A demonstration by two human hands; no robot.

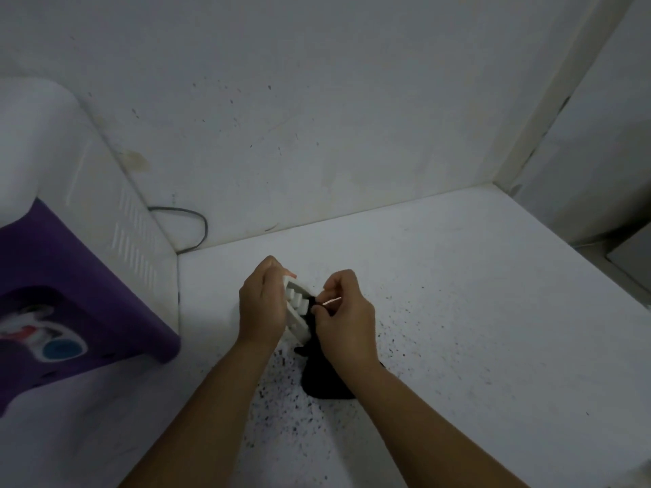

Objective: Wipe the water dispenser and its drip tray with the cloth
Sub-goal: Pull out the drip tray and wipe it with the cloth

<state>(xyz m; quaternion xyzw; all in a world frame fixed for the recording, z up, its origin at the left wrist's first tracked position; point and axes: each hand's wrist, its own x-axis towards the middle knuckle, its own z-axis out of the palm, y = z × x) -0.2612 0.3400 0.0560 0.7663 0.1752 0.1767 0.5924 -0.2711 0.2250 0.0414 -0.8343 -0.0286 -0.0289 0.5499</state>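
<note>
White speckled floor runs to a stained wall, with the dispenser (pixel 45 191) at the left, purple-fronted. Over the floor, the left hand (pixel 262 304) grips a white drip tray (pixel 296 313), tilted on edge. Just beside it, the right hand (pixel 343 311) pinches a black cloth (pixel 322 376) against the tray.

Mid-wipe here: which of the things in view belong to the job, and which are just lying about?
In the job:
- drip tray, white, held in the left hand
- cloth, black, pinched by the right hand against the tray
- dispenser, white and purple, at left

Lying about:
- cable behind the dispenser
- speckled counter
- wall
</note>
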